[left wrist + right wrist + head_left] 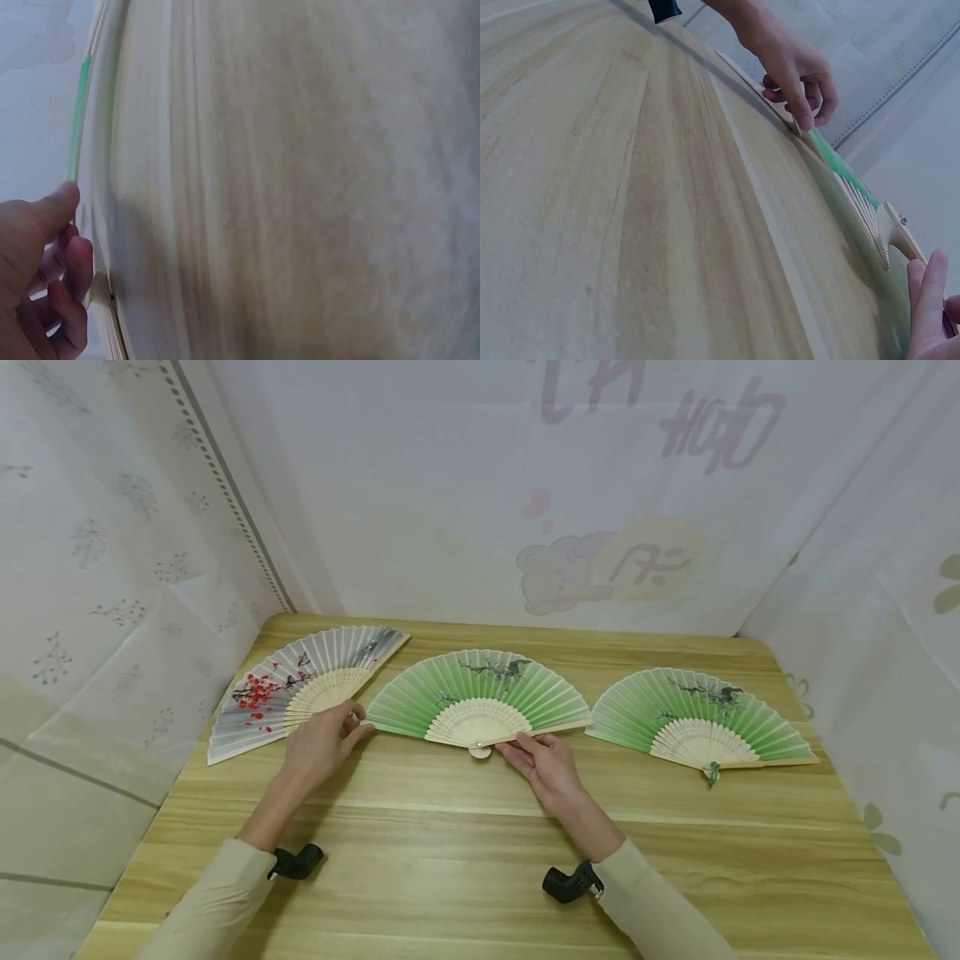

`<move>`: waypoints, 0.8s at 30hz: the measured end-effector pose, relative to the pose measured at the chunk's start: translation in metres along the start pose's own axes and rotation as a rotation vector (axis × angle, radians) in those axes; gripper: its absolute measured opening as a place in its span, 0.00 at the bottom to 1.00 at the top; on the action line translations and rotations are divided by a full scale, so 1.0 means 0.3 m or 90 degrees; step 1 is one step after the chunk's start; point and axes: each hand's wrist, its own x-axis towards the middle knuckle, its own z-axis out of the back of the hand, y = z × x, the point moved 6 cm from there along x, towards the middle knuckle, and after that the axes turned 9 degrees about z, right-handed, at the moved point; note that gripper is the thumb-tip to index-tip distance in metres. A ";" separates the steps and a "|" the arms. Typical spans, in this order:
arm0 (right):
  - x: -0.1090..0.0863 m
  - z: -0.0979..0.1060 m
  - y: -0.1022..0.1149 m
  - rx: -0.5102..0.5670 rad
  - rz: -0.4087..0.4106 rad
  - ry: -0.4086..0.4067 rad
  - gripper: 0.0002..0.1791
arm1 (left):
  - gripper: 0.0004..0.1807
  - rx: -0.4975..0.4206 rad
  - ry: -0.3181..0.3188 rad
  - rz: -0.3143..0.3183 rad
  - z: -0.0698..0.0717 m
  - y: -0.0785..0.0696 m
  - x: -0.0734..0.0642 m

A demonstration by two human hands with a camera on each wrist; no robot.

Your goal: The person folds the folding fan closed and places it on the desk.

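Wood-grain tabletop (450, 860), lower frame. Tasselled green folding fan (701, 714), frame right; red-blossom folding fan (300, 685), frame left: being supported spread. Untasselled green folding fan (480, 689), centre: being held at both sides, apparently for taut pleats. Left hand (318, 745): its left tip being pinched. Right hand (551, 772): its right guard stick being pinched.

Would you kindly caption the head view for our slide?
Left hand and right hand hold a spread green fan between a red-blossomed fan and a second green fan at a table.
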 end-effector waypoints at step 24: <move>0.033 0.056 0.115 -0.018 0.061 0.050 0.18 | 0.12 -0.078 -0.030 -0.048 0.008 -0.091 0.091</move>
